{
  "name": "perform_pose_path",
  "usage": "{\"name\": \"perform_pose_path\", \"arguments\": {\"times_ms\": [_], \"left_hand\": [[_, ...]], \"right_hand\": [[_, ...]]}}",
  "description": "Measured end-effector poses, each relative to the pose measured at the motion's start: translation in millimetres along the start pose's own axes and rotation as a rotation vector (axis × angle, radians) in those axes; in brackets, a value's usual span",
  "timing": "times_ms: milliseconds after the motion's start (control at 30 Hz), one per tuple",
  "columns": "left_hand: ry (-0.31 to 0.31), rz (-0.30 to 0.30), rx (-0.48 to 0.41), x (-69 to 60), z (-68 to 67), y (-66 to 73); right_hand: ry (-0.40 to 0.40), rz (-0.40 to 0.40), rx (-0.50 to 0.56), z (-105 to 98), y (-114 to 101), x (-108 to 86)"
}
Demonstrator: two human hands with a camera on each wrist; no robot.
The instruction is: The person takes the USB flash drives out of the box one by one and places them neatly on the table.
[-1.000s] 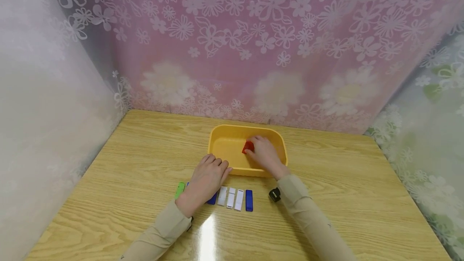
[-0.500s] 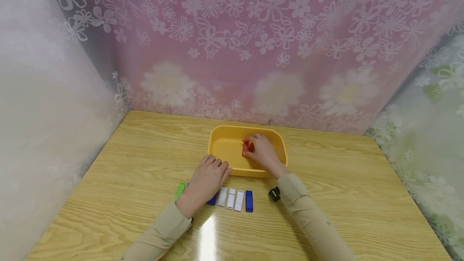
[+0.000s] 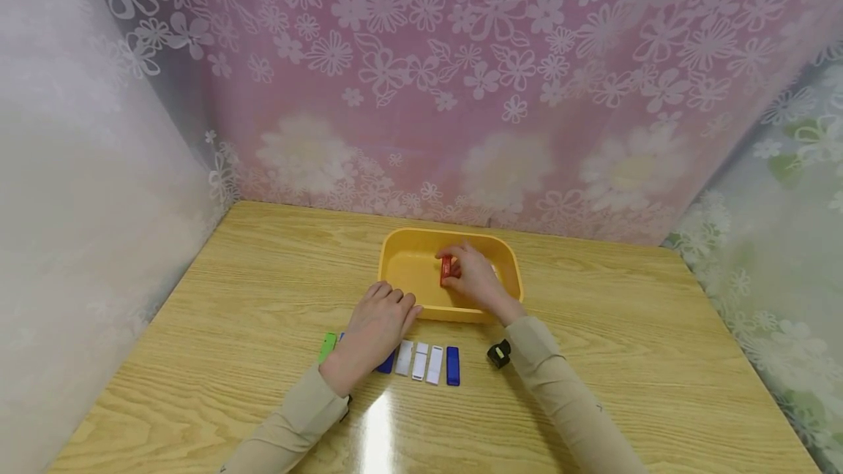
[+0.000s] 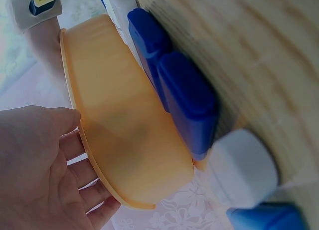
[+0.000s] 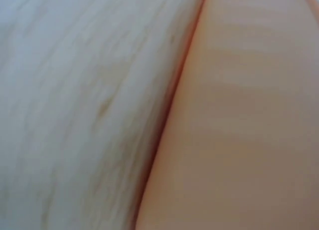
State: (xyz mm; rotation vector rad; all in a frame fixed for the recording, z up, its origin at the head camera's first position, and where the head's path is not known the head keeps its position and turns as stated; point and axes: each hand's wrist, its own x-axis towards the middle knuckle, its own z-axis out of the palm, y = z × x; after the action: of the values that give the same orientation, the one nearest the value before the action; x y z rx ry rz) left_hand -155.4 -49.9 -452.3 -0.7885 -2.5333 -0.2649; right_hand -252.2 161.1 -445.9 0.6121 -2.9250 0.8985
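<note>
A yellow plastic bin [image 3: 451,312] stands on the table. Inside it, my right hand [image 3: 479,282] pinches a small red stick [image 3: 446,271] between thumb and fingers; it looks like a USB stick. A small pale bit shows behind that hand. My left hand [image 3: 375,324] holds the bin's near left rim; in the left wrist view its thumb lies at the edge of the bin wall [image 4: 114,110] and its fingers pass behind. Only the bin's outer wall [image 5: 239,120] and the table show in the right wrist view, so the right hand is hidden there.
In front of the bin lies a row of similar sticks: a green stick [image 3: 327,347], a white stick [image 3: 434,365], a blue stick [image 3: 453,366] and several others, partly under the left forearm. A floral cloth [image 3: 408,93] hangs behind the wooden table [image 3: 593,357].
The red stick has turned within the right hand's fingers and stands more upright in the head view. The left hand and the row of sticks have stayed put.
</note>
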Motion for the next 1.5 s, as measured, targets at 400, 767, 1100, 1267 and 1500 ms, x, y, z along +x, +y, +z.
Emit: {"name": "perform_pose_path", "arguments": {"times_ms": [400, 767, 1100, 1267, 1500], "left_hand": [[0.004, 0.003, -0.004, -0.5, -0.3, -0.5], [0.019, 0.015, 0.004, -0.5, 0.9, -0.4], [0.048, 0.025, 0.010, -1.5, 2.9, -0.9], [0.045, 0.021, 0.003, -1.0, 3.1, -0.9], [0.034, 0.012, -0.004, -0.6, 2.6, -0.6]], "right_hand": [[0.074, -0.041, 0.177, -19.7, -8.5, -20.2], [0.111, -0.023, 0.430, -43.0, -15.4, -59.7], [0.044, 0.025, 0.535, -52.8, -18.5, -100.5], [-0.027, 0.026, 0.496, -50.7, -21.8, -120.8], [-0.111, 0.068, 0.446, -34.6, -17.5, -134.6]]}}
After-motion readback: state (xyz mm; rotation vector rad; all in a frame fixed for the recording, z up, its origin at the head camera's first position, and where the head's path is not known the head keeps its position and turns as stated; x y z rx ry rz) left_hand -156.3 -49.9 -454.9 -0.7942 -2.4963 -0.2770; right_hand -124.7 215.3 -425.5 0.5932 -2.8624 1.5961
